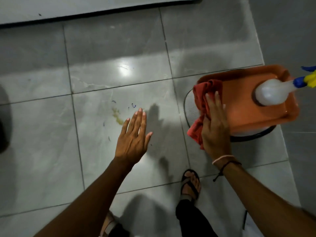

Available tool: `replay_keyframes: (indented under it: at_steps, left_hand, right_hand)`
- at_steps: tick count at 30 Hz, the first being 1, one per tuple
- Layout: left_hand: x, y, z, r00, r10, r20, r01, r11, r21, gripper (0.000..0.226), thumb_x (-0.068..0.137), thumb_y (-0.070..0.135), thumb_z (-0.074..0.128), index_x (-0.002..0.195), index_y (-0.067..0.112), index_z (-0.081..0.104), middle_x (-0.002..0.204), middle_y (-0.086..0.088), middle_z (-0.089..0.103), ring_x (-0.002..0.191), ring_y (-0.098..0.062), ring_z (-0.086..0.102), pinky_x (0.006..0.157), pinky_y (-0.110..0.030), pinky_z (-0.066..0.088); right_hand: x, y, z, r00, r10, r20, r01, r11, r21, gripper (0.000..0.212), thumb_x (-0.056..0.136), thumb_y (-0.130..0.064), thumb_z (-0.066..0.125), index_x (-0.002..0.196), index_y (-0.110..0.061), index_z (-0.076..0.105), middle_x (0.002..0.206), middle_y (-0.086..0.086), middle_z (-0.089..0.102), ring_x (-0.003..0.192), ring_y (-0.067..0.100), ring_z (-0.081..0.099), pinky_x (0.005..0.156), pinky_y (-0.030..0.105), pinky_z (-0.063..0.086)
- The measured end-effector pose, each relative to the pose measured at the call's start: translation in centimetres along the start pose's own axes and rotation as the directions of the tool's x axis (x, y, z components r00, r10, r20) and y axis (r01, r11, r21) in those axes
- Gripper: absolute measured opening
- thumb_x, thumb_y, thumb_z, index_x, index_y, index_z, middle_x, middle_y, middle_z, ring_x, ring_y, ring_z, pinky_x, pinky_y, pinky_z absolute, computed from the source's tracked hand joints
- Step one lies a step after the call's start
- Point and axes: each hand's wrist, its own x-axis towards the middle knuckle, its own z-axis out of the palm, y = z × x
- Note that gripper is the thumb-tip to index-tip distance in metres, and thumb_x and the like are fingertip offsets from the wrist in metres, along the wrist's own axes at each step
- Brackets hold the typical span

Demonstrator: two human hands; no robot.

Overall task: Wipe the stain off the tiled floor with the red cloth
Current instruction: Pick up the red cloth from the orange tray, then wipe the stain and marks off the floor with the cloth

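A yellowish stain (117,116) with a few small blue marks around it lies on the grey tiled floor (95,53). My left hand (133,137) hovers flat just right of the stain, fingers spread, holding nothing. The red cloth (201,101) hangs over the left rim of an orange tray (239,100). My right hand (214,127) lies on the cloth, with its fingers around the fabric.
A translucent spray bottle (271,92) with a blue and yellow head lies on the tray, which rests on a round white stool with a dark rim (253,136). My sandalled feet (190,184) stand below. A pale board edge (85,9) runs along the top.
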Motion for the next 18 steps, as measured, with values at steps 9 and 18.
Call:
replay_keyframes:
  at_steps: [9, 18]
  left_hand:
    - [-9.0, -20.8, 14.7, 0.989, -0.115, 0.093, 0.108, 0.991, 0.074, 0.073, 0.106, 0.045, 0.022, 0.161, -0.003, 0.031, 0.170, -0.023, 0.028, 0.157, -0.038, 0.032, 0.127, -0.050, 0.025]
    - [-5.7, -29.4, 26.1, 0.976, -0.187, -0.115, 0.186, 0.982, -0.016, 0.076, 0.108, 0.049, 0.012, 0.167, 0.003, 0.006, 0.177, -0.016, 0.003, 0.164, -0.027, 0.004, 0.133, -0.041, 0.004]
  right_hand:
    - [-12.8, -2.5, 24.6, 0.964, 0.259, 0.060, -0.264, 0.959, 0.099, 0.062, 0.100, 0.013, 0.044, 0.158, -0.009, 0.037, 0.171, 0.016, 0.026, 0.157, 0.038, 0.031, 0.127, 0.056, 0.031]
    - [-14.1, 3.3, 37.5, 0.910, 0.327, -0.256, -0.306, 0.945, 0.118, 0.059, 0.103, 0.005, 0.038, 0.160, -0.010, 0.036, 0.173, 0.016, 0.022, 0.160, 0.027, 0.023, 0.124, 0.003, 0.008]
